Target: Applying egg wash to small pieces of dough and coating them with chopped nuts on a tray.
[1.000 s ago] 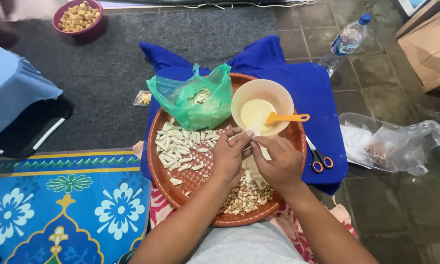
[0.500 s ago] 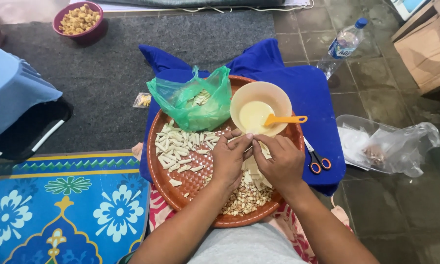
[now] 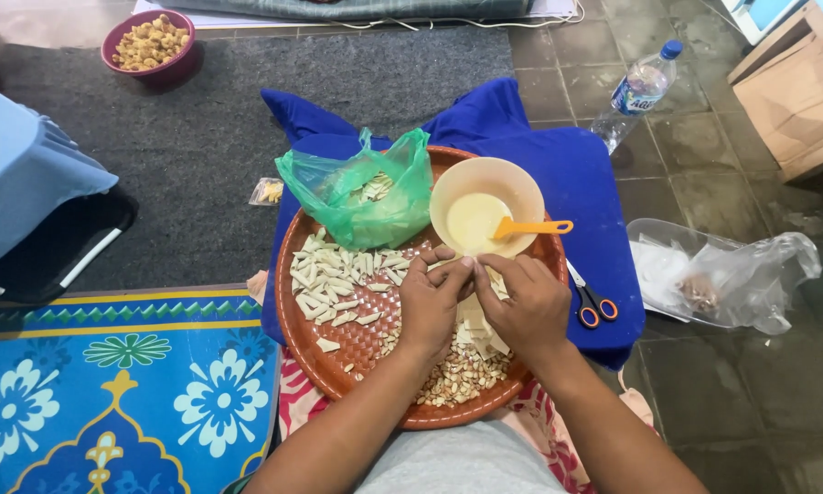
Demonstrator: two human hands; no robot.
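A round brown woven tray [image 3: 313, 352] rests on a blue cloth [image 3: 585, 174] in front of me. My left hand [image 3: 428, 302] and my right hand [image 3: 527, 304] meet over the tray's middle, fingertips pinching a small pale wrapper piece [image 3: 471, 265] together. White folded pieces [image 3: 334, 274] lie on the tray's left. A pile of peanuts [image 3: 457, 377] sits at the near edge below my hands. A cream bowl [image 3: 486, 203] of pale paste with an orange spoon [image 3: 532, 228] stands at the back. A green plastic bag [image 3: 361, 194] with more pieces sits beside it.
Orange-handled scissors [image 3: 592, 300] lie on the cloth right of the tray. A clear plastic bag [image 3: 727, 274] and a water bottle [image 3: 637, 93] are on the tiled floor to the right. A maroon bowl of snacks [image 3: 153, 44] stands far left on a grey mat. A blue patterned mat [image 3: 110, 384] lies near left.
Both hands stay over the tray's middle; the fingers have shifted slightly as they work the small piece between them. Nothing else moved.
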